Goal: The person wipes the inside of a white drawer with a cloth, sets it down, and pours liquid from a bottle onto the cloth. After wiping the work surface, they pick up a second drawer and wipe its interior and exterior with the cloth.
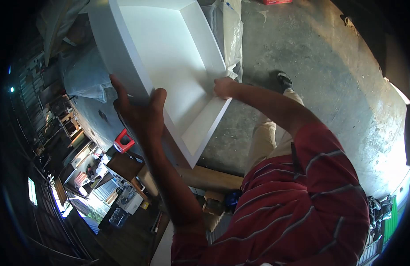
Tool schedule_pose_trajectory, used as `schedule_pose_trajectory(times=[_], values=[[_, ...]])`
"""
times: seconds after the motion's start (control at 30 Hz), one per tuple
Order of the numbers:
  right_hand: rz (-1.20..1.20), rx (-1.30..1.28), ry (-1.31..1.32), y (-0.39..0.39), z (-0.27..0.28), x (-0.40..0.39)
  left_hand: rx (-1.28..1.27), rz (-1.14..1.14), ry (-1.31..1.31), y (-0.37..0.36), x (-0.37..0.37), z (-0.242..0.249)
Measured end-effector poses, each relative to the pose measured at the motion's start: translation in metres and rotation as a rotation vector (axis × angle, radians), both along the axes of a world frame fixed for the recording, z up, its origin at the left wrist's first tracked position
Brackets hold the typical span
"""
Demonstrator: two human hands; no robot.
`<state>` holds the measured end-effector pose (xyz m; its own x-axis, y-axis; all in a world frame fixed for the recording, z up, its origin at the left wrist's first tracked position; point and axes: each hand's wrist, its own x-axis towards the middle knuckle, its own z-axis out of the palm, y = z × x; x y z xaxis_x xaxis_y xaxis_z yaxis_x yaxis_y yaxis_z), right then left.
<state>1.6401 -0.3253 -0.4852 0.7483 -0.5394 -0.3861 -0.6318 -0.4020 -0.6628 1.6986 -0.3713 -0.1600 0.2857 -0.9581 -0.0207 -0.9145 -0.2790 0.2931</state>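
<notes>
A large white drawer-like box (pixel 167 48), open on the side facing me, is tilted in front of me with its rim running toward my body. My left hand (pixel 143 115) grips its left wall, thumb at the rim and index finger stretched along the outer face. At the right near corner of the rim, my right hand (pixel 223 88) is closed in a fist against the inside of the wall. A crumpled bit of white cloth (pixel 233 71) pokes out beside its knuckles.
Plastic sheeting (pixel 233 35) hangs behind the box's right side, and a plastic-wrapped item (pixel 87 73) stands left. A red stool (pixel 123 141) and a brown wooden table (pixel 125 166) are lower left. Concrete floor (pixel 333 75) stretches right, my shoe (pixel 284 81) on it.
</notes>
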Motion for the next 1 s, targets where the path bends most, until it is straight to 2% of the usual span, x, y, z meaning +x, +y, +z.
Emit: schedule_pose_trajectory(times=[0.07,0.13,0.2,0.23,0.27,0.3,0.33,0.4,0.5,0.57,0.63,0.67,0.7,0.77,0.9,0.97,1.0], values=[[0.186,0.037,0.151,-0.017,-0.001,-0.019,0.004,0.047,0.032,0.000,0.000,0.000],[-0.035,-0.107,0.213,-0.028,0.019,-0.060,0.017,0.066,0.040,-0.004,0.002,0.001],[-0.008,0.072,0.096,-0.063,0.034,-0.102,0.031,0.070,0.030,-0.005,0.002,0.002],[0.059,-0.174,-0.135,-0.074,0.017,-0.113,0.033,0.066,0.014,-0.007,0.000,0.002],[-0.373,0.144,-0.339,-0.079,0.047,-0.130,0.026,0.075,0.021,-0.008,-0.005,0.002],[-0.516,0.637,-0.505,-0.088,0.074,-0.138,0.035,0.073,-0.028,-0.007,-0.011,0.002],[-0.605,0.774,-0.525,-0.097,0.115,-0.149,0.045,0.068,-0.078,-0.006,-0.017,0.002],[-0.838,0.984,-1.012,-0.094,0.154,-0.146,0.055,0.087,-0.087,-0.006,-0.021,0.005],[-0.571,1.534,-1.431,-0.105,0.124,-0.108,0.062,0.098,-0.087,-0.010,-0.013,0.005],[-0.739,1.234,-1.235,-0.093,0.119,-0.081,0.047,0.088,-0.073,-0.013,-0.012,0.004],[-0.627,0.301,-0.577,-0.084,0.037,-0.016,0.046,0.105,-0.079,-0.012,-0.018,0.005],[-0.629,0.018,-0.304,-0.075,0.029,-0.009,0.039,0.098,-0.084,-0.014,-0.021,0.005],[-0.715,-0.468,-0.235,-0.052,0.030,-0.015,0.036,0.105,-0.075,-0.014,-0.022,0.005],[-0.274,-0.496,-0.121,-0.046,0.008,-0.028,0.041,0.116,-0.074,-0.016,-0.025,0.005],[-0.154,-0.493,-0.221,-0.038,0.000,-0.033,0.038,0.135,-0.017,-0.013,-0.019,0.005],[0.131,-0.164,-0.291,-0.036,-0.008,-0.036,-0.002,0.127,-0.021,-0.014,-0.014,0.000],[0.146,-0.175,-0.297,-0.031,-0.007,-0.037,-0.009,0.109,-0.036,-0.012,-0.012,-0.003]])
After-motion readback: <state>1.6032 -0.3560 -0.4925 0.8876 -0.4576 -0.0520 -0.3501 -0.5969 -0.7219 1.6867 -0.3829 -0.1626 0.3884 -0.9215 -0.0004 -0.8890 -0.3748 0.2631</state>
